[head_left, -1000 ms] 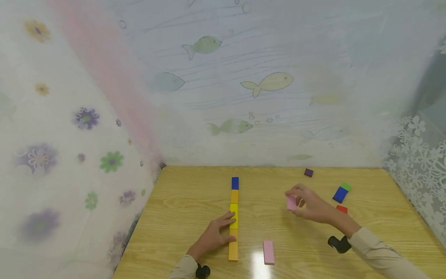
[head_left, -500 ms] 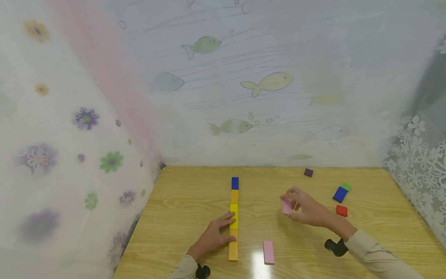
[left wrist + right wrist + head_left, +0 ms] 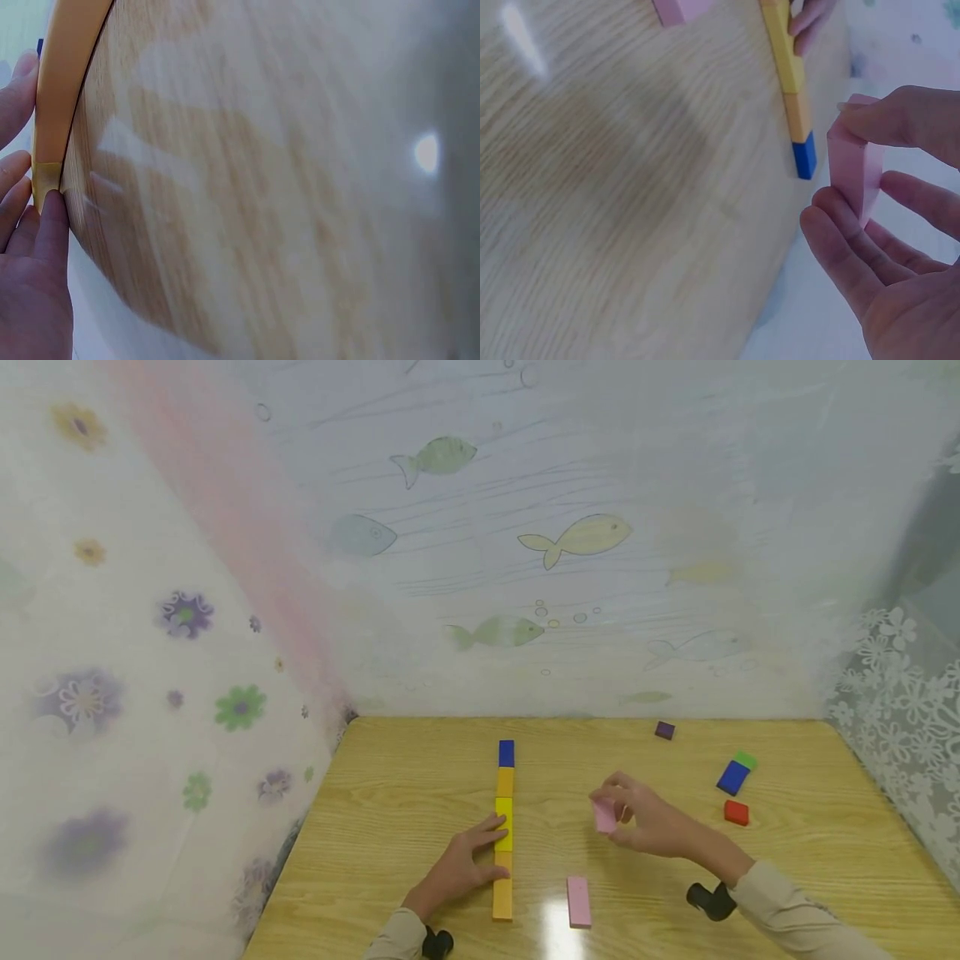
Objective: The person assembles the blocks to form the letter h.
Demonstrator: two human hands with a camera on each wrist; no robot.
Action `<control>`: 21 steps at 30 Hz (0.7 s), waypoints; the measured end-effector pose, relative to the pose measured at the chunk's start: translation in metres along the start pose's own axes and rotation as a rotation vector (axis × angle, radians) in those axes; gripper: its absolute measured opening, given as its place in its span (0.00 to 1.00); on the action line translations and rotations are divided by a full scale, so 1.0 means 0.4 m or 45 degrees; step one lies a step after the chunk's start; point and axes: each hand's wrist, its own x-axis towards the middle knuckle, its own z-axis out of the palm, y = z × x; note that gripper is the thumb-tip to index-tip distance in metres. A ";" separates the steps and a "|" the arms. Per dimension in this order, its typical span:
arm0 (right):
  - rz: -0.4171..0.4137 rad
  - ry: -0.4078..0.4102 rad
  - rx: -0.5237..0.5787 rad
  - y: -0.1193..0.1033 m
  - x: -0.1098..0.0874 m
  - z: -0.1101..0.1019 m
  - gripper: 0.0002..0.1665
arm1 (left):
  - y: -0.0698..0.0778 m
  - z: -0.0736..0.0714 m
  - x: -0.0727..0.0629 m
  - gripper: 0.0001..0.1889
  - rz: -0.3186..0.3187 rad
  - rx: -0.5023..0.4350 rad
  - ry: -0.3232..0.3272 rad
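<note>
A straight row of blocks runs away from me on the table (image 3: 360,827): a long orange block (image 3: 502,897), a yellow block (image 3: 504,810), a shorter orange block (image 3: 506,782) and a blue block (image 3: 506,753) at the far end. My left hand (image 3: 457,864) rests against the row's left side, fingertips on the yellow block and thumb on the long orange one. Raised above the table, my right hand (image 3: 648,818) pinches a pink block (image 3: 847,169) between thumb and fingers. Another pink block (image 3: 578,902) lies flat to the right of the row's near end.
Toward the right lie a red block (image 3: 737,812), a blue block (image 3: 732,777) against a green block (image 3: 744,761), and a dark purple block (image 3: 664,730) near the back edge. A wall painted with fish (image 3: 585,537) stands behind the table.
My right hand has moved left and nearer to me with the pink block, uncovering the red block. My left hand has stayed put.
</note>
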 end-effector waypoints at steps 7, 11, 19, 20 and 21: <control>-0.018 -0.026 0.016 -0.007 0.005 0.022 0.27 | 0.004 -0.002 0.000 0.34 0.001 0.003 -0.004; -0.012 -0.042 0.058 -0.008 0.006 0.038 0.28 | 0.007 -0.003 0.001 0.34 -0.002 0.005 -0.007; 0.016 -0.104 0.119 -0.005 0.008 0.068 0.29 | 0.004 -0.002 0.003 0.35 -0.037 -0.026 -0.026; 0.019 -0.108 0.127 -0.004 0.008 0.071 0.29 | 0.003 -0.001 0.003 0.35 -0.043 -0.029 -0.027; 0.016 -0.109 0.131 -0.004 0.008 0.074 0.29 | 0.002 0.000 0.003 0.35 -0.044 -0.032 -0.027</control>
